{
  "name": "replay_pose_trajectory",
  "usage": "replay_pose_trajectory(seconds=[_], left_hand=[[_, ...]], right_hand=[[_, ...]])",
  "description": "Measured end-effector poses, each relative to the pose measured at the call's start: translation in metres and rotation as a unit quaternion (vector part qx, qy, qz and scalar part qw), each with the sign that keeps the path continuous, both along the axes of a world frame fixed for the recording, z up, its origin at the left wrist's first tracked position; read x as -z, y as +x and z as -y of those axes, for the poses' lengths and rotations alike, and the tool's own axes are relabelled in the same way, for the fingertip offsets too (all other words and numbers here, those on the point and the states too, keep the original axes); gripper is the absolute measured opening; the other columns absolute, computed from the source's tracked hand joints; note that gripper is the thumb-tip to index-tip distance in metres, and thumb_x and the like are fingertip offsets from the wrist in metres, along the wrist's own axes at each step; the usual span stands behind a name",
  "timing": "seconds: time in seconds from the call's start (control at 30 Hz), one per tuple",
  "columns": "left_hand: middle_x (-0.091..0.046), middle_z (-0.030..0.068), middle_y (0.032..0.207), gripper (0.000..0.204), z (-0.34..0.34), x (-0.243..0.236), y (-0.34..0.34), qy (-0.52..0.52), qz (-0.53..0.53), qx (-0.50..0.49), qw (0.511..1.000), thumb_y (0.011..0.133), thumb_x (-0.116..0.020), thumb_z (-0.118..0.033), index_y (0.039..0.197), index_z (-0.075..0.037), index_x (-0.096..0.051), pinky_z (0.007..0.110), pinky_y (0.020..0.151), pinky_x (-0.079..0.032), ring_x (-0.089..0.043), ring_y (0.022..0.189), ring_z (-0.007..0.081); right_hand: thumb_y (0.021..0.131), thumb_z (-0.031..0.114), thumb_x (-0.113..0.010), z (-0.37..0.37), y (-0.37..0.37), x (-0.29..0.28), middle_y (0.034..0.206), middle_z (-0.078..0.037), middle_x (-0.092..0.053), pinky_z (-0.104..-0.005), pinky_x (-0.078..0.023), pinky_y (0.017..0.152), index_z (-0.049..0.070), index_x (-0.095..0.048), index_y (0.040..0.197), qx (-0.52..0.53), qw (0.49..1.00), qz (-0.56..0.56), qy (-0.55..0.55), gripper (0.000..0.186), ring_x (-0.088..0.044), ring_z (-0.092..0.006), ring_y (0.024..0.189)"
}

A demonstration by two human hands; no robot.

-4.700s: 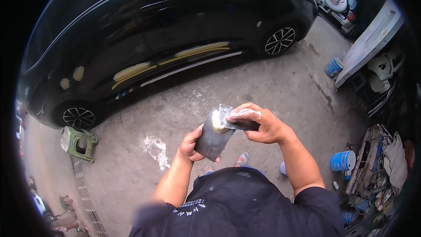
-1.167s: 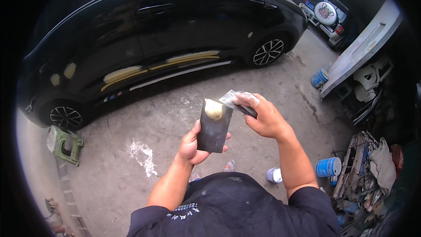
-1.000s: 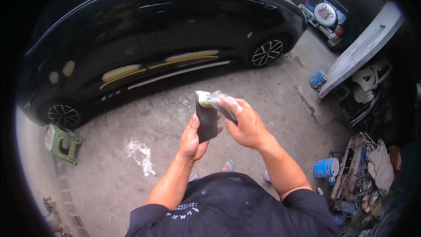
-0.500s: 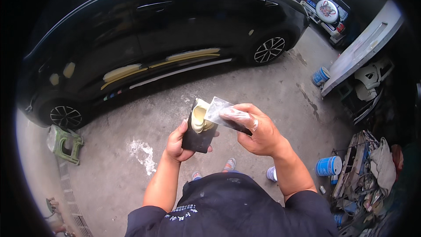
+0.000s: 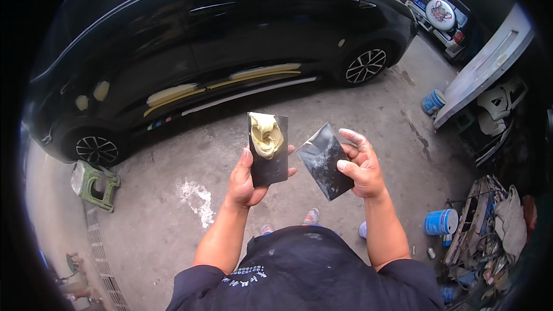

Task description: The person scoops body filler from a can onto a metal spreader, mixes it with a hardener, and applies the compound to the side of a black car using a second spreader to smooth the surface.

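Observation:
My left hand (image 5: pixel 246 181) grips a dark rectangular putty board (image 5: pixel 271 171) from below, its thumb on one edge and fingertips round the other. A thick mound of pale yellow putty (image 5: pixel 265 136) sits on the board's far half. To its right, my right hand (image 5: pixel 364 167) pinches a dark flat putty spreader (image 5: pixel 326 164) between thumb and fingers. The spreader is tilted, its face smeared whitish, with a little putty at its far corner. Board and spreader are apart. Ahead stands a black car (image 5: pixel 230 40) with yellow putty patches (image 5: pixel 173 95) along its lower side.
A green step stool (image 5: pixel 97 184) stands by the car's wheel at left. At right are a blue bucket (image 5: pixel 441 222), another blue bucket (image 5: pixel 433 102), a leaning pale panel (image 5: pixel 487 72) and a heap of scrap parts (image 5: pixel 478 236). A second vehicle (image 5: pixel 440 17) is at the far right.
My right hand has drawn the spreader off the putty to the right and turned it, so its dark face shows. The board has turned more upright. The whole view has shifted slightly.

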State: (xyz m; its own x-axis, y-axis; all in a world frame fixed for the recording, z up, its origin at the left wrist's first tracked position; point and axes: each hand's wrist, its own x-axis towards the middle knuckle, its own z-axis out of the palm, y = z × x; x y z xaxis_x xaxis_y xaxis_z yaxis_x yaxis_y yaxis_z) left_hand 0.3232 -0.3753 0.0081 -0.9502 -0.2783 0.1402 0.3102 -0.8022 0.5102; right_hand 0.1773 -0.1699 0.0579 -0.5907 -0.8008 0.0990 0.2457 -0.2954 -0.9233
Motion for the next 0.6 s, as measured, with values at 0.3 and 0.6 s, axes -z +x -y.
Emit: replay_pose_trajectory(seconds=[0.3, 0.6], left_hand=[[-0.048, 0.0142, 0.141, 0.064, -0.007, 0.023, -0.015, -0.374, 0.005, -0.153, 0.915, 0.100, -0.046, -0.047, 0.141, 0.002, -0.043, 0.035, 0.105, -0.038, -0.050, 0.125, 0.0218], [-0.053, 0.0196, 0.132, 0.061, 0.014, 0.006, 0.003, -0.104, 0.043, 0.131, 0.985, 0.098, -0.049, -0.041, 0.143, 0.000, -0.037, 0.044, 0.078, -0.057, -0.061, 0.109, 0.0354]], right_hand=[[0.079, -0.007, -0.063, 0.036, 0.010, 0.003, 0.135, -0.017, -0.053, -0.0326, -0.050, 0.092, 0.006, -0.029, 0.146, -0.039, 0.991, 0.129, 0.022, 0.076, -0.058, -0.0188, 0.111], [0.080, -0.018, -0.050, 0.017, -0.023, -0.028, 0.136, -0.015, -0.053, -0.0430, -0.046, 0.103, 0.007, -0.038, 0.141, -0.039, 0.967, -0.183, -0.175, 0.067, -0.053, -0.0269, 0.126]])
